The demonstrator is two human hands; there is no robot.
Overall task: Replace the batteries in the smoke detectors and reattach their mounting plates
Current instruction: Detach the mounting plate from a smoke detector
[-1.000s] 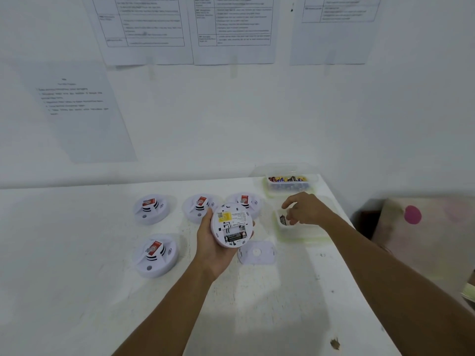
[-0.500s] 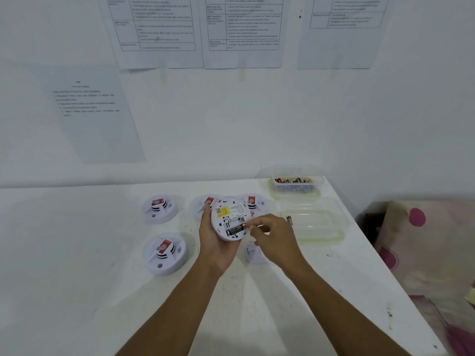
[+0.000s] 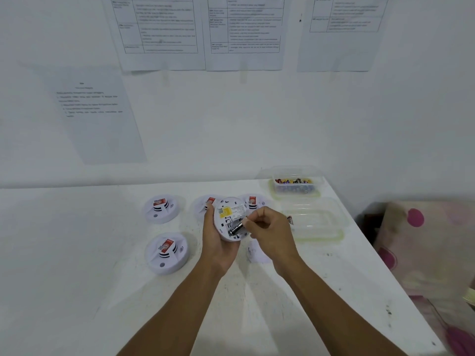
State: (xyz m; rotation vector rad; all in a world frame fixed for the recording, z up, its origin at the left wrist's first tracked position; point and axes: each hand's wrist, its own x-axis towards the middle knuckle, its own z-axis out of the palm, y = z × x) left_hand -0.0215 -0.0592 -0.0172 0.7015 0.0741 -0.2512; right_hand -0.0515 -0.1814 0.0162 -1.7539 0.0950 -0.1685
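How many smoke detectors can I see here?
5: back-left detector, back-middle detector (partly hidden), back-right detector, front-left detector, and held detector in the left hand.

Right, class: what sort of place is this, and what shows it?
Probably a set-up work or training station: printed sheets on the wall, several smoke detectors laid out on a white table, a tub of batteries.

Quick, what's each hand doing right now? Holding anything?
Left hand: grips a smoke detector, its back facing up.
Right hand: pinches a battery at the detector's battery slot.
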